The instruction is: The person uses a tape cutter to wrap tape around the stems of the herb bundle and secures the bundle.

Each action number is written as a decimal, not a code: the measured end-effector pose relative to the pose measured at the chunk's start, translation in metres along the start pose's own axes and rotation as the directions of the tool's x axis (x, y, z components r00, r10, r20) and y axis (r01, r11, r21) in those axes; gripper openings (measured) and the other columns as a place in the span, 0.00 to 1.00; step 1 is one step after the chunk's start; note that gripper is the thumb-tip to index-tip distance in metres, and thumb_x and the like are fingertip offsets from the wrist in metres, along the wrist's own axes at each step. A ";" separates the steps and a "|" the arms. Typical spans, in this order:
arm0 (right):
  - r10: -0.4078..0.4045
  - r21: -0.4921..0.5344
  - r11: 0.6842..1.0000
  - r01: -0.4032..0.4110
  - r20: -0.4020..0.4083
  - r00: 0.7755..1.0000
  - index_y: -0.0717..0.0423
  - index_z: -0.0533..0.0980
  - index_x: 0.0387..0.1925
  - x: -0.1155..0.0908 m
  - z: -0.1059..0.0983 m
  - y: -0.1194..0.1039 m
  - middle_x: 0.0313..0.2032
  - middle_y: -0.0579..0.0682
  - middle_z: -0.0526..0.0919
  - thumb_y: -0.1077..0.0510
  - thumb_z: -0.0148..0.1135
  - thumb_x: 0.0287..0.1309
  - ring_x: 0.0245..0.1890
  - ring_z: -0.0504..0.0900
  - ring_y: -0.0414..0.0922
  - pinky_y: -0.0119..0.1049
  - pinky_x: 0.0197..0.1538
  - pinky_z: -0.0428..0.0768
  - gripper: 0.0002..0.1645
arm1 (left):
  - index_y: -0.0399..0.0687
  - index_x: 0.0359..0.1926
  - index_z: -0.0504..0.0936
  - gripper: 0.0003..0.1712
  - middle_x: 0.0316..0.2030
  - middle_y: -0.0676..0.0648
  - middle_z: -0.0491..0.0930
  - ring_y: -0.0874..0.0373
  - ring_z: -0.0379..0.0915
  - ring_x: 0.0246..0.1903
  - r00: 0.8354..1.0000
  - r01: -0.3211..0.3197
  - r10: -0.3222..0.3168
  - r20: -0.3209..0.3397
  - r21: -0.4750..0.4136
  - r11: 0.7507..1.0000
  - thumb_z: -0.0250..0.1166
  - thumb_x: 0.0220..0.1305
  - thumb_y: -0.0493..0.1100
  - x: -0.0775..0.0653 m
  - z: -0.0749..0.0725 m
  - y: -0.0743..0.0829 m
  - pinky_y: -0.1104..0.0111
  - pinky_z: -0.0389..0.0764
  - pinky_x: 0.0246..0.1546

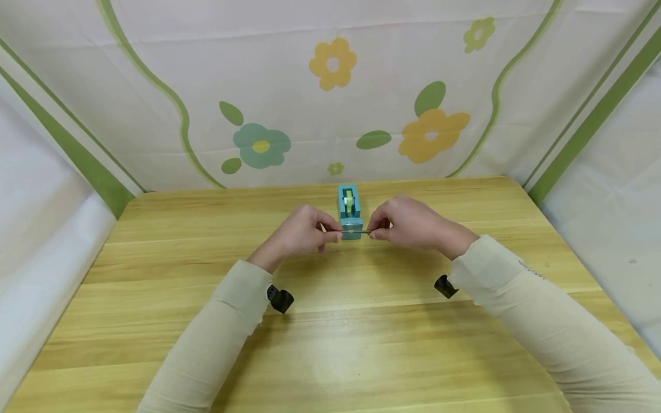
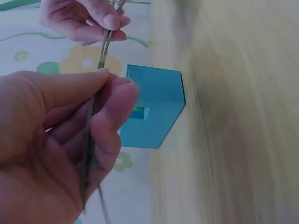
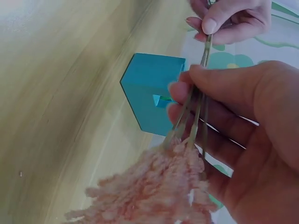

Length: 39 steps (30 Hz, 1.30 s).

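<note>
My left hand [image 1: 304,230] and right hand [image 1: 410,223] pinch the same thin bundle of stems [image 2: 106,44] between thumb and fingers, with a short stretch exposed between them. In the left wrist view, loose stem ends run down past the left palm. Pink fluffy flower heads [image 3: 156,186] hang from the stems below my right fingers in the right wrist view. A small light green band lies around the bundle just beyond the left thumb. Right behind the stems stands a blue tape dispenser [image 1: 352,222] with a greenish tape roll [image 1: 349,202]; whether the stems touch it, I cannot tell.
Both hands are over a wooden table [image 1: 330,344]. A white cloth [image 1: 289,74] with printed flowers and green lines hangs behind the table's back edge. A black wrist camera [image 1: 280,299] sticks out under the left sleeve, another [image 1: 445,286] under the right.
</note>
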State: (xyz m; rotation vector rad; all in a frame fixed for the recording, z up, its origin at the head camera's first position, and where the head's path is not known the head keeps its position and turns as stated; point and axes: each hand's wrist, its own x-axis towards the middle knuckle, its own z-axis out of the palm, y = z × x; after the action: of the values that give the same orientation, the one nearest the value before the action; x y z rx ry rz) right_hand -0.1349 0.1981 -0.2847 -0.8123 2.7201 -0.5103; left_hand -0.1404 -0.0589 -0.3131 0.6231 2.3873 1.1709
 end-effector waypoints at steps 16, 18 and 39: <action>-0.009 0.071 0.997 0.011 -0.026 1.000 0.53 0.92 0.46 0.008 0.006 0.007 0.38 0.44 0.93 0.58 0.73 0.70 0.36 0.85 0.40 0.42 0.44 0.85 0.08 | 0.37 0.53 0.92 0.13 0.41 0.36 0.92 0.55 0.78 0.28 1.000 -0.003 0.001 -0.031 -0.056 0.998 0.66 0.78 0.40 0.002 0.003 -0.008 0.68 0.79 0.31; 0.007 0.036 0.999 -0.005 -0.058 0.998 0.51 0.93 0.42 0.008 0.008 0.007 0.38 0.43 0.93 0.57 0.74 0.68 0.36 0.85 0.40 0.42 0.42 0.84 0.06 | 0.38 0.51 0.92 0.14 0.37 0.37 0.90 0.57 0.74 0.26 1.000 -0.014 0.014 -0.024 -0.010 1.000 0.64 0.80 0.42 0.003 0.004 -0.009 0.69 0.75 0.30; -0.187 -0.342 0.932 0.122 -0.165 0.968 0.49 0.93 0.33 0.011 0.014 0.006 0.30 0.43 0.86 0.62 0.78 0.61 0.35 0.80 0.43 0.41 0.37 0.84 0.04 | 0.38 0.49 0.92 0.18 0.42 0.38 0.91 0.59 0.70 0.21 0.998 0.040 -0.043 0.040 0.069 0.997 0.59 0.84 0.44 0.010 0.006 0.003 0.69 0.73 0.29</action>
State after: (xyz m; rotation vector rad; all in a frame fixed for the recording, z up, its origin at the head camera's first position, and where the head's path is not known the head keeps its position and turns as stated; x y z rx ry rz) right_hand -0.1423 0.1927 -0.3014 -1.1221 2.9864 -0.1696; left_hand -0.1443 -0.0480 -0.3159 0.6107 2.4014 1.0534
